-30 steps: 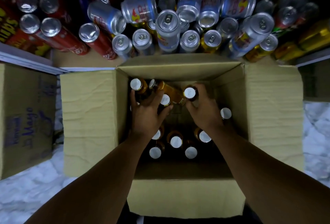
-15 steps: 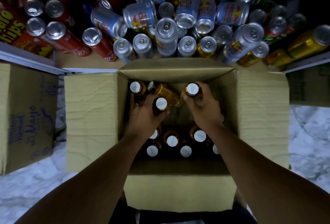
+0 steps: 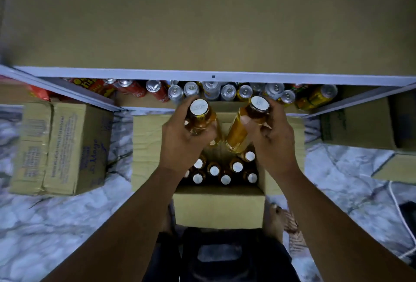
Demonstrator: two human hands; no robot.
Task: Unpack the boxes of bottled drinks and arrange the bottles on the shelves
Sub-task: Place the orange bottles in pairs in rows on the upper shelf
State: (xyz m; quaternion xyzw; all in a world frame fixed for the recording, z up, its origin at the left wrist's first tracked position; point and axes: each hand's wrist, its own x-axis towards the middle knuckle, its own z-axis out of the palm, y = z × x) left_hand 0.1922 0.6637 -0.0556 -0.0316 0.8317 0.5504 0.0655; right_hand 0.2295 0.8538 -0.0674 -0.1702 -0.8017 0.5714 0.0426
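We raise both hands out of the box (image 3: 218, 205): the left hand (image 3: 180, 144) grips one amber bottle (image 3: 200, 117) and the right hand (image 3: 270, 144) a second bottle (image 3: 238, 133), no longer down among the packed caps. Our view tilts up, bringing the upper shelf (image 3: 202, 23) into sight above the cans (image 3: 228, 92).
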